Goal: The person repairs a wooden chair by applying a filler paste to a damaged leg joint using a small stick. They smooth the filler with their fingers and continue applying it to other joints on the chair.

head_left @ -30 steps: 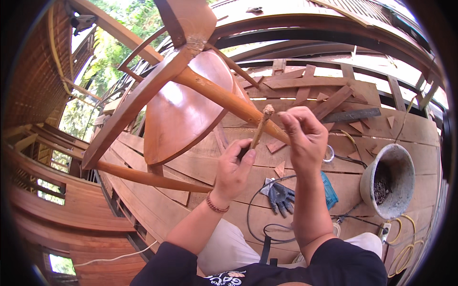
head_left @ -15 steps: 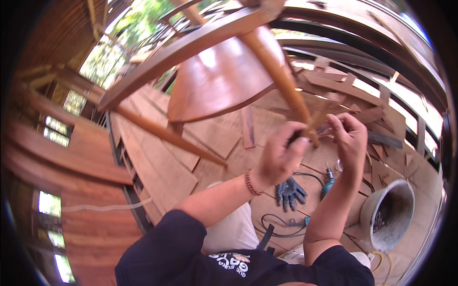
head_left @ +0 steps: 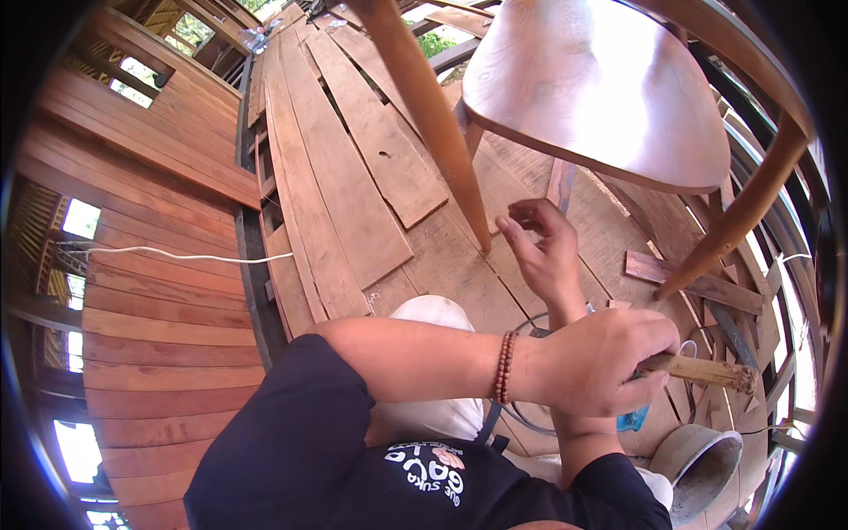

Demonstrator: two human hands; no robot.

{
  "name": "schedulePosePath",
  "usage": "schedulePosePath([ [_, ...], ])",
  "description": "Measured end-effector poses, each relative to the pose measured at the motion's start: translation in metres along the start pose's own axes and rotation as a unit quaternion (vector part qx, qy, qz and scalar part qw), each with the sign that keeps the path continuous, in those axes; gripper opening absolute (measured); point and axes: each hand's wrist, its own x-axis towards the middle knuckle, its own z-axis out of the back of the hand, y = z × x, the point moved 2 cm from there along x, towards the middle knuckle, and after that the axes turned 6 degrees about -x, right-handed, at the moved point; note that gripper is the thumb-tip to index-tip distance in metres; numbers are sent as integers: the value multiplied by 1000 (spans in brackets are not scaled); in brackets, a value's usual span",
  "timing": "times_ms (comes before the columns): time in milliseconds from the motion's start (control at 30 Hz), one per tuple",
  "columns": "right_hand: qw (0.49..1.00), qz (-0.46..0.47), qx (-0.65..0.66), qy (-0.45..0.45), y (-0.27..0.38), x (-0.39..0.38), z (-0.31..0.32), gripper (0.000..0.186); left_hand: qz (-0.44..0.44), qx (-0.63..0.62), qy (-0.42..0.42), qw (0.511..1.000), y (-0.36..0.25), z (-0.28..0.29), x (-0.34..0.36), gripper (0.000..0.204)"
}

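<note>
A brown wooden chair stands tilted before me, its shiny seat [head_left: 592, 84] at the upper right. Its tapered left leg [head_left: 442, 132] and right leg [head_left: 751, 212] point down toward me. My left hand [head_left: 609, 362], with a beaded bracelet at the wrist, is closed round a light-brown wooden stick [head_left: 698, 371]. The stick points right and has a rough, dark end. Behind it my right hand [head_left: 548, 247] reaches up, its forearm partly hidden by the left. Its thumb and curved fingers are apart, near the left leg's tip, with nothing visible between them.
Long planks [head_left: 344, 168] lie on the floor at the left, beside a slatted wooden wall [head_left: 168, 344] and a white cord [head_left: 185, 256]. Offcuts [head_left: 707, 287] lie at the right. A grey bucket [head_left: 698, 459] and a teal tool [head_left: 632, 418] are near my right arm.
The view has swung, and the chair now appears farther right. My left hand has come away from a chair leg's tip with the stick. My right hand has crossed leftward behind it and opened.
</note>
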Motion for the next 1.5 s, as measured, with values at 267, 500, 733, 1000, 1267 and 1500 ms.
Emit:
schedulePosePath([
  [267,967,18,-246,61,43,56,-45,42,19,-44,-25,999,-21,47,-32,22],
  [500,979,104,-133,114,26,64,-23,25,8,-75,-70,995,-31,75,-43,21],
  [733,966,50,-255,14,36,56,-48,38,-16,-58,-73,995,-30,75,-44,19],
  [1000,930,144,-331,-66,55,58,-59,48,-9,-68,-73,995,-34,80,-41,20],
  [1267,977,112,-179,-27,44,59,-46,31,-7,-65,-80,995,-32,83,-47,19],
  [1500,974,51,-218,-28,48,53,-53,27,-14,-58,-73,996,-33,86,-42,18],
])
